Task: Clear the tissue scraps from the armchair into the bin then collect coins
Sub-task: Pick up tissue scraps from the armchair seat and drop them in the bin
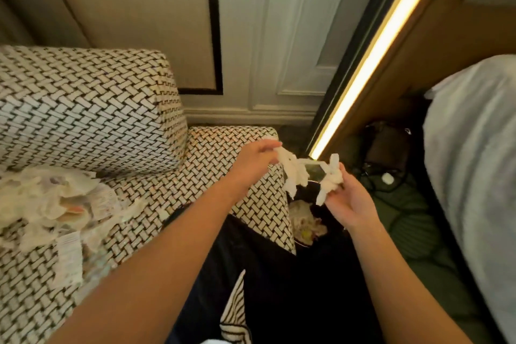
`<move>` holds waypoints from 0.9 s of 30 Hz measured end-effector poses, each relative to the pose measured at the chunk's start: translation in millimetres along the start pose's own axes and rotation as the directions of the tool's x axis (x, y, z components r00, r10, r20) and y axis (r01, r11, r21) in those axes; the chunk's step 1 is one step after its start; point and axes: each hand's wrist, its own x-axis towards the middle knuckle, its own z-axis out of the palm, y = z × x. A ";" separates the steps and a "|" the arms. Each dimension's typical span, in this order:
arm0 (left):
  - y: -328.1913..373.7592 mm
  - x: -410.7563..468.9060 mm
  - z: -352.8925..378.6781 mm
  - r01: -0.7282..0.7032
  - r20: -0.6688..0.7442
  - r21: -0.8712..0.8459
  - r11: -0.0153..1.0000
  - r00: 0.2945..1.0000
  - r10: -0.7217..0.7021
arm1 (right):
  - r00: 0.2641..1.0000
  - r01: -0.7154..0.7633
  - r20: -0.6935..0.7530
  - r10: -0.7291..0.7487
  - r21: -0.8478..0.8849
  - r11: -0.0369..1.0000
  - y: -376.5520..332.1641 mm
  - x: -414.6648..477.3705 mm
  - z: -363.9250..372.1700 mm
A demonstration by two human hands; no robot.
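Above the dark bin (332, 220), right of the armchair (212, 159), left hand (255, 159) and right hand (347, 201) each pinch tissue scraps (296, 173).

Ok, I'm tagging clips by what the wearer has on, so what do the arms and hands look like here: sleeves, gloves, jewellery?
The left forearm and right forearm are bare to the frame edge, with no sleeve in view. The left hand and right hand wear no gloves, and no watch, bracelet or ring shows. Any nail polish is too blurred to tell.
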 end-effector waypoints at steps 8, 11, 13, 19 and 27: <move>0.7 23.0 67.5 -0.024 0.209 0.219 0.975 0.978 -0.023 | 0.971 -0.117 -0.189 0.150 0.173 0.978 -19.8 31.7 -57.7; -3.0 25.8 79.5 -0.030 0.283 0.246 0.969 0.958 -0.042 | 0.950 -0.127 -0.265 0.166 0.158 0.979 -18.6 46.0 -74.0; -8.3 25.6 81.9 -0.030 0.316 0.264 0.964 0.947 -0.057 | 0.941 -0.128 -0.295 0.166 0.144 0.981 -16.2 53.2 -78.6; -20.7 25.6 71.3 0.028 0.242 0.204 0.979 0.967 -0.078 | 0.913 -0.160 -0.345 0.217 0.187 0.969 -9.0 72.7 -79.4; -18.4 25.6 57.4 0.018 0.163 0.159 0.987 0.986 -0.044 | 0.924 -0.159 -0.342 0.173 0.069 0.985 -9.6 72.9 -74.1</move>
